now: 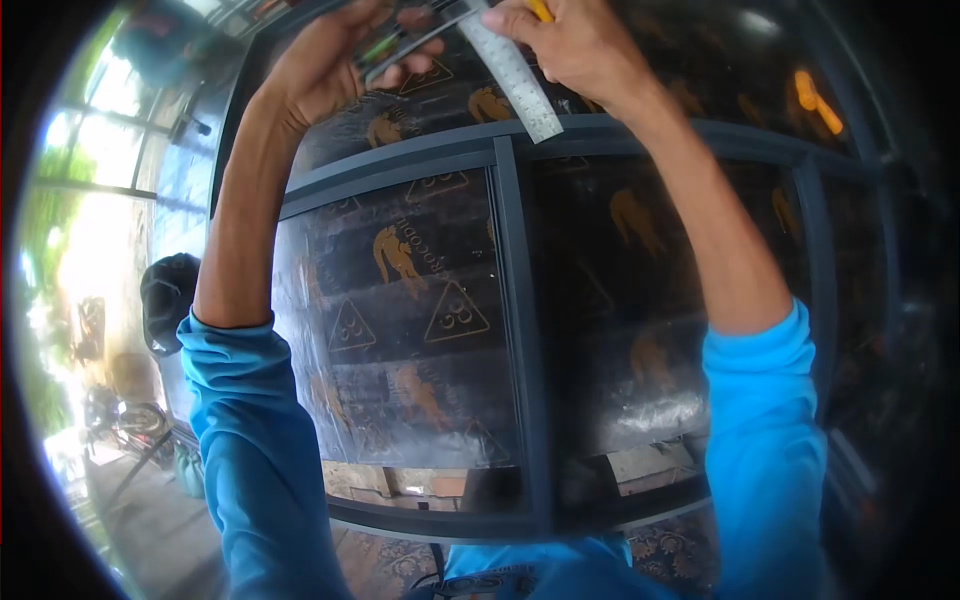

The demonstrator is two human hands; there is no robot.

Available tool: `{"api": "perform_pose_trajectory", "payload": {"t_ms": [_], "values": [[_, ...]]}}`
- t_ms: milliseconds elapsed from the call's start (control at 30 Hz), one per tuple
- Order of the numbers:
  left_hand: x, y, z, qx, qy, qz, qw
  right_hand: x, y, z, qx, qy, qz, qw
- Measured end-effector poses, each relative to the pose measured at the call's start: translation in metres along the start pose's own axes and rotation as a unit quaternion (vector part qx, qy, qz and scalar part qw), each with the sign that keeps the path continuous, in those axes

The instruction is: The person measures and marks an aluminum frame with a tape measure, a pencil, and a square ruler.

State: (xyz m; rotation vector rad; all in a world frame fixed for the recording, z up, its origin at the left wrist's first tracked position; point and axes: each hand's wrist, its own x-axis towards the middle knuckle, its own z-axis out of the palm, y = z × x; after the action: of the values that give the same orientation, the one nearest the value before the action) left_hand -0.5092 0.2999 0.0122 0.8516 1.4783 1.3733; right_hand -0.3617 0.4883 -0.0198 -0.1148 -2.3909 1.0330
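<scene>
At the top middle, my right hand (580, 45) is closed on the upper part of a steel ruler (515, 80) with markings along it. The ruler slants down to the right, its free end over the grey frame bar. Something yellow (541, 10) sticks out between the same hand's fingers; its kind is hidden. My left hand (350, 55) is raised at the upper left, partly blurred, with fingers bent about a thin grey bar (415, 42) that reaches toward the ruler. A green patch shows between these fingers. I cannot make out what that hand holds.
A dark grey metal frame (510, 330) with film-covered dark panels (410, 330) fills the middle. The film carries crocodile figures and triangle marks. An orange object (820, 100) lies at the upper right. A black rounded object (168, 303) is beside my left forearm.
</scene>
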Motion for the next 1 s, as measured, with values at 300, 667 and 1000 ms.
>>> {"api": "perform_pose_trajectory", "payload": {"t_ms": [300,667,1000], "values": [[0.037,-0.078,-0.018,0.457,0.097,-0.019,0.884,-0.012,0.032,0.089,0.186,-0.023,0.278,0.942],[0.052,-0.151,-0.031,0.365,0.058,0.025,0.929,-0.033,0.063,0.013,0.334,0.012,0.375,0.865],[0.056,-0.157,-0.013,0.426,0.067,0.005,0.902,-0.09,0.085,-0.012,0.326,0.04,0.356,0.875]]}}
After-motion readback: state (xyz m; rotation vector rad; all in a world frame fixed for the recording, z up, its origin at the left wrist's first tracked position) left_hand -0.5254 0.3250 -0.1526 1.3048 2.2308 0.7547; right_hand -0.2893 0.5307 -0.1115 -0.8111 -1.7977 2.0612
